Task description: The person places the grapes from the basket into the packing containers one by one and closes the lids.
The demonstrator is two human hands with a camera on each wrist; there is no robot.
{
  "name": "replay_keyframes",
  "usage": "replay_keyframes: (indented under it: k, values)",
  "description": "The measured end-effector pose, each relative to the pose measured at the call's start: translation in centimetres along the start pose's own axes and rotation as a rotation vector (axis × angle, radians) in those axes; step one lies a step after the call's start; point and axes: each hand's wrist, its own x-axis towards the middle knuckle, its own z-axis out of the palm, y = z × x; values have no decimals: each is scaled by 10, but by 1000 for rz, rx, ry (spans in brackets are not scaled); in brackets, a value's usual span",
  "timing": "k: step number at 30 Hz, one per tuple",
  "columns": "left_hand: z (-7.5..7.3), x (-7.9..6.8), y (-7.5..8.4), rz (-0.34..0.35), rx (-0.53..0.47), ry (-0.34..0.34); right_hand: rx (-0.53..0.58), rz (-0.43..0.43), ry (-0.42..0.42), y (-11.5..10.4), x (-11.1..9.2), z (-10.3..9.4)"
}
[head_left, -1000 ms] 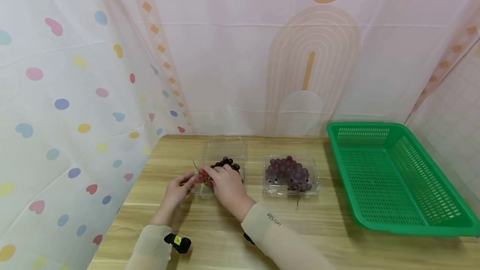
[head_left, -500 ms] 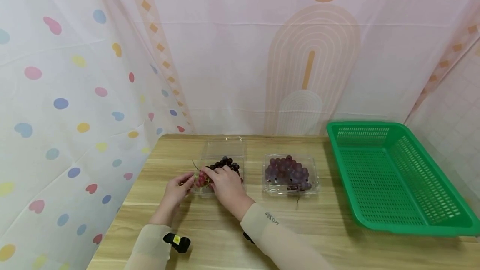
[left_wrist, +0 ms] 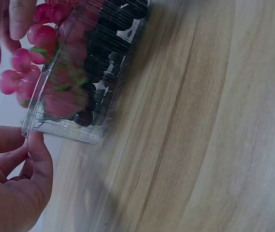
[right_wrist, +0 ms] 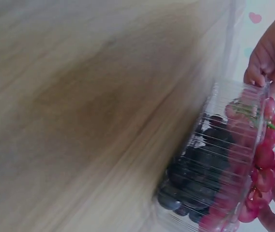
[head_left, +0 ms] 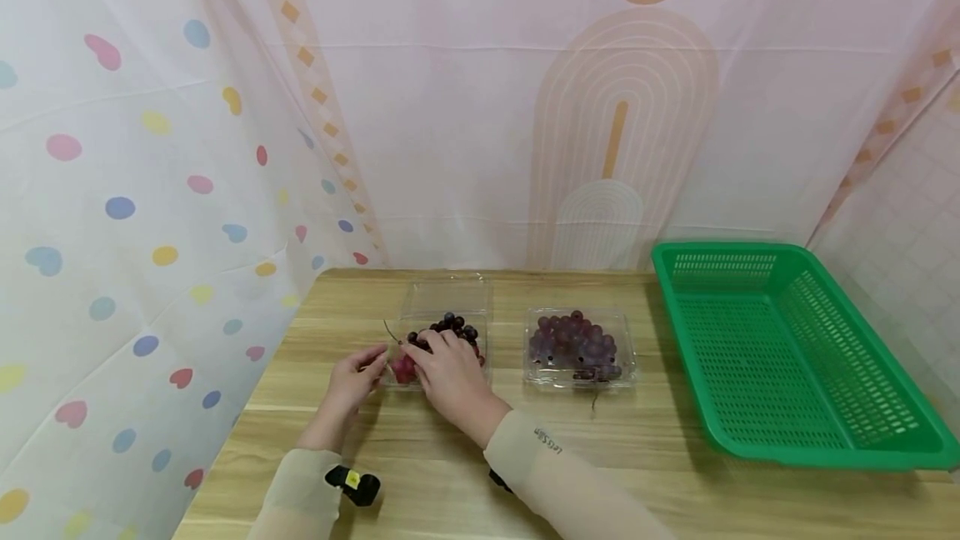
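At the left of the table, a clear plastic box (left_wrist: 74, 134) stands with its lid (head_left: 448, 294) folded back. Dark grapes (head_left: 459, 327) fill its lower part, and a bunch of red grapes (head_left: 403, 370) lies over them, some rising above the rim in the wrist views. My left hand (head_left: 354, 377) pinches the box's left rim between thumb and fingers. Over the grapes lies my right hand (head_left: 459, 380), fingers extended and touching the red bunch; its palm hides part of the box. A thin stem (head_left: 391, 330) sticks up at the left.
To the right stands a second clear box (head_left: 628, 369) of purple grapes (head_left: 573, 338), a stem poking out in front. A large green plastic basket (head_left: 701, 373) occupies the right side of the wooden table (head_left: 450, 482). A patterned curtain (head_left: 450, 148) hangs behind.
The red grapes have settled lower in the left box, and more dark grapes show behind my right fingers. My right hand has shifted slightly over the bunch; the left hand keeps its place.
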Motion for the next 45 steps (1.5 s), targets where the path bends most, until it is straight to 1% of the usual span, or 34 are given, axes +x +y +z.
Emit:
replay_keyframes:
  k: [2, 6, 8, 11, 13, 16, 19, 22, 24, 26, 31, 36, 41, 45]
  values:
    - [0, 0, -1, 0, -6, -2, 4, 5, -14, 1, -1, 3]
    - [-1, 0, -1, -2, -16, -2, 11, 14, -97, 2, -1, 7]
    - [-1, -1, -1, -2, -15, 2, 15, 9, -130, 2, 0, 7]
    - [0, -1, 0, 2, -3, 2, 16, -2, -156, 2, 1, 5]
    - [0, -2, 0, 4, 0, 5, 25, -12, -157, 3, 1, 4]
    - [0, -3, 1, 6, 3, 7, 49, -3, -150, 6, 0, 0]
    - [1, -3, 0, 8, -2, 12, 73, 33, -111, 10, -4, -6]
    - [2, -2, 0, 12, -5, 11, 59, 61, -49, 16, -10, -13]
    - [2, -2, 1, 10, -6, 12, 59, 62, -18, 19, -14, -16]
    - [2, -2, 0, 6, -3, 13, 66, 53, -9, 23, -16, -17]
    - [1, -3, 0, -1, -4, 18, 102, 46, -57, 30, -19, -15]
    - [2, -3, 1, 3, -18, 16, 111, 36, -102, 33, -18, -13]
    - [2, -2, 0, 0, -28, 21, 100, 15, -123, 35, -17, -11]
    - [1, -2, -1, 2, -22, 16, 106, 0, -140, 36, -17, -14]
